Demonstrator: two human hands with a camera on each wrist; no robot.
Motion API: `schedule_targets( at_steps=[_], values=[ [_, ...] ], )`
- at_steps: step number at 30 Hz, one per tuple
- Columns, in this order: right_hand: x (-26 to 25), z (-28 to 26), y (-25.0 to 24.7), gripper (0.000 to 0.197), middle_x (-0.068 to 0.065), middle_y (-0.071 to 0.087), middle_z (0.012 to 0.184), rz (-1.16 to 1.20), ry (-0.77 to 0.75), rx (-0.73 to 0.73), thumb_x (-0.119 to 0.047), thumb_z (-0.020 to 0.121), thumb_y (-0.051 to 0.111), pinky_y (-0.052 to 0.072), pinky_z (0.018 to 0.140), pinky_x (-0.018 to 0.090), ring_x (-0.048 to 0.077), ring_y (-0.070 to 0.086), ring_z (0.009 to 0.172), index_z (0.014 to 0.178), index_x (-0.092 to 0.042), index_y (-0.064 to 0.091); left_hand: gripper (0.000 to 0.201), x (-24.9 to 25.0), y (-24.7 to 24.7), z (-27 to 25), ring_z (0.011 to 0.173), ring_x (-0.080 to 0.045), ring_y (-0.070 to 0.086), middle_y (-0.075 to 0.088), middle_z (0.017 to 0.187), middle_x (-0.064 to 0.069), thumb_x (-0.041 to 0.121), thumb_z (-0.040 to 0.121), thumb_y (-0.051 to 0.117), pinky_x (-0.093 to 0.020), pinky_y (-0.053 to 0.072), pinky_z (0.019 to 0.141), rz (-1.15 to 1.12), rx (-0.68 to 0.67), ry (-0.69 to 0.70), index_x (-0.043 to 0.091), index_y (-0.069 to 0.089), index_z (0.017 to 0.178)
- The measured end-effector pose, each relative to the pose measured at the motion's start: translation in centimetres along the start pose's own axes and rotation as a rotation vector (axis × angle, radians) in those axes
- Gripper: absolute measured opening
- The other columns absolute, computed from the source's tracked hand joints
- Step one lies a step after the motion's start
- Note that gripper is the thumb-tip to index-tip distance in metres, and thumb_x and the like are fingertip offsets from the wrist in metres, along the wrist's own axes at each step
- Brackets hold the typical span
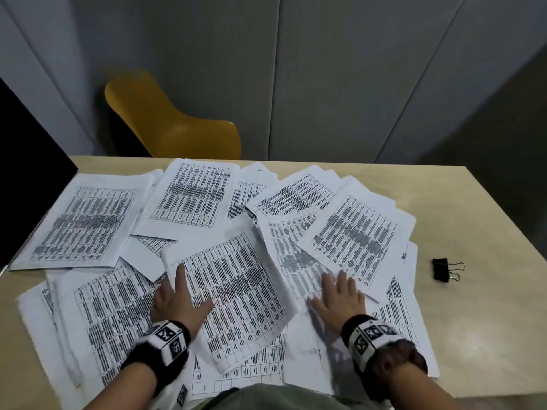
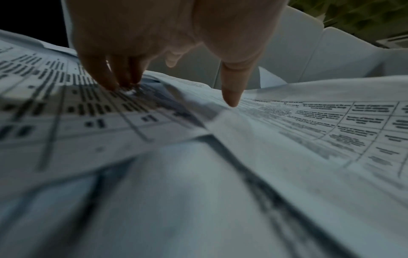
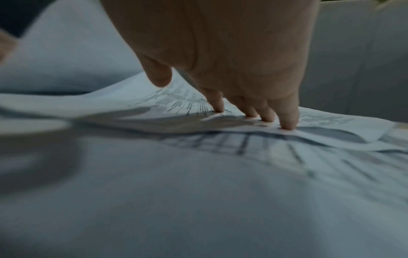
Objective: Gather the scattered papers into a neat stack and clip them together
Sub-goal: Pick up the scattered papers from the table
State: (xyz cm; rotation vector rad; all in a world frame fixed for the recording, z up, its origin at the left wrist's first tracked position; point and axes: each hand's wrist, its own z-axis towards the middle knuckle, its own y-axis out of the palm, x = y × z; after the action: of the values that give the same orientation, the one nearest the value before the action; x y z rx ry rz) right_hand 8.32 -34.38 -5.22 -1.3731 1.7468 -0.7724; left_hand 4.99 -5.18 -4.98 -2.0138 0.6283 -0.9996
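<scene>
Several printed sheets (image 1: 189,196) lie scattered and overlapping across the beige table (image 1: 473,306). My left hand (image 1: 177,300) rests flat on the middle sheet (image 1: 236,291), fingers straight, thumb spread to the right. In the left wrist view its fingertips (image 2: 119,83) press the paper. My right hand (image 1: 337,300) lies flat on the sheets to the right, fingers spread. The right wrist view has its fingertips (image 3: 287,124) pressing down on a sheet (image 3: 331,122) whose edge buckles. A black binder clip (image 1: 445,269) lies on bare table right of the papers, away from both hands.
A yellow chair (image 1: 174,119) stands behind the table's far edge. A dark panel (image 1: 26,161) borders the table at the left. Grey wall panels rise behind. Papers reach nearly to the near and left edges.
</scene>
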Motion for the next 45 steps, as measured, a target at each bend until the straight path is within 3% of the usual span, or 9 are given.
schedule_targets(
  at_steps=[4,9,14,17,22,27,36,41,45],
  values=[
    [-2.0,-2.7,2.3,0.078,0.008,-0.030,0.148,-0.170,-0.106,-0.021,-0.060,0.090,0.029,-0.004,0.115,0.048,0.034,-0.015,0.143,0.148,-0.026,-0.012,0.109,0.8,-0.3,0.1,0.139,-0.036,0.024,0.018,0.153,-0.016,0.007,0.071,0.076,-0.049,0.026,0.111,-0.377,0.116,-0.053,0.032,0.001,0.147],
    [-1.1,-2.5,1.1,0.064,0.011,0.037,0.146,0.104,-0.111,0.302,-0.056,0.080,0.034,0.029,0.108,0.044,0.031,0.037,0.131,0.135,-0.026,0.043,0.060,-0.3,-3.4,0.0,0.118,-0.032,0.051,0.045,0.142,-0.009,0.007,0.087,0.057,-0.055,0.038,0.101,-0.816,0.139,-0.095,0.023,0.032,0.139],
    [1.0,-1.4,0.6,0.070,0.011,-0.015,0.157,-0.075,-0.011,0.038,-0.060,0.090,0.030,-0.001,0.116,0.052,0.034,-0.010,0.145,0.147,-0.038,-0.004,0.068,-4.0,-7.7,0.1,0.124,-0.031,0.049,0.054,0.135,-0.006,0.049,0.069,0.071,-0.056,0.033,0.102,-0.987,0.059,0.004,0.026,0.048,0.129],
    [0.2,-2.7,1.3,0.068,0.008,-0.017,0.157,-0.123,-0.113,0.009,-0.061,0.089,0.030,-0.005,0.114,0.052,0.033,-0.011,0.145,0.146,-0.042,-0.003,0.035,-2.8,-8.0,-0.2,0.109,-0.025,0.060,0.067,0.110,-0.004,0.019,0.083,0.058,-0.050,0.046,0.092,-1.091,0.006,0.040,0.017,0.057,0.118],
    [-0.4,-3.7,1.7,0.047,0.015,0.038,0.145,0.229,-0.123,0.290,-0.048,0.079,0.049,0.028,0.109,0.043,0.033,0.037,0.131,0.119,-0.025,0.061,0.029,-0.4,-5.0,-0.9,0.104,-0.038,0.056,0.060,0.113,-0.021,0.012,0.090,0.052,-0.053,0.045,0.088,-0.999,-0.112,-0.007,0.010,0.054,0.119],
    [1.0,-0.8,-1.1,0.074,0.018,0.039,0.139,0.467,0.222,0.266,-0.034,0.078,0.070,0.037,0.105,0.043,0.033,0.040,0.127,0.138,-0.013,0.031,0.038,0.5,-0.9,0.1,0.096,-0.026,0.057,0.062,0.114,-0.012,0.002,0.086,0.059,-0.036,0.043,0.089,-0.760,-0.056,-0.082,0.005,0.052,0.123],
    [-1.8,-2.2,1.0,0.035,0.009,0.060,0.081,0.700,0.012,-0.122,0.001,0.082,0.054,0.055,0.069,0.040,0.022,0.057,0.067,0.112,-0.015,0.047,0.063,1.6,0.7,0.4,0.101,-0.027,0.052,0.053,0.119,-0.010,0.002,0.076,0.069,-0.042,0.043,0.096,-0.640,-0.046,-0.101,0.013,0.036,0.129],
    [3.3,0.1,-2.2,0.056,0.020,0.052,0.124,0.579,0.393,0.434,-0.024,0.079,0.069,0.042,0.094,0.043,0.035,0.051,0.111,0.128,-0.015,0.045,0.045,0.8,0.5,0.5,0.097,-0.029,0.059,0.063,0.112,-0.017,-0.004,0.077,0.067,-0.036,0.044,0.089,-0.572,-0.117,-0.107,0.001,0.053,0.120],
    [8.0,1.1,-3.5,0.070,0.025,0.041,0.133,0.564,0.589,0.361,-0.025,0.076,0.070,0.037,0.100,0.046,0.040,0.041,0.122,0.133,-0.010,0.032,0.035,0.5,0.8,0.2,0.089,-0.025,0.057,0.065,0.101,-0.014,-0.001,0.080,0.064,-0.032,0.042,0.085,-0.568,-0.128,-0.089,0.001,0.058,0.114]
  ],
)
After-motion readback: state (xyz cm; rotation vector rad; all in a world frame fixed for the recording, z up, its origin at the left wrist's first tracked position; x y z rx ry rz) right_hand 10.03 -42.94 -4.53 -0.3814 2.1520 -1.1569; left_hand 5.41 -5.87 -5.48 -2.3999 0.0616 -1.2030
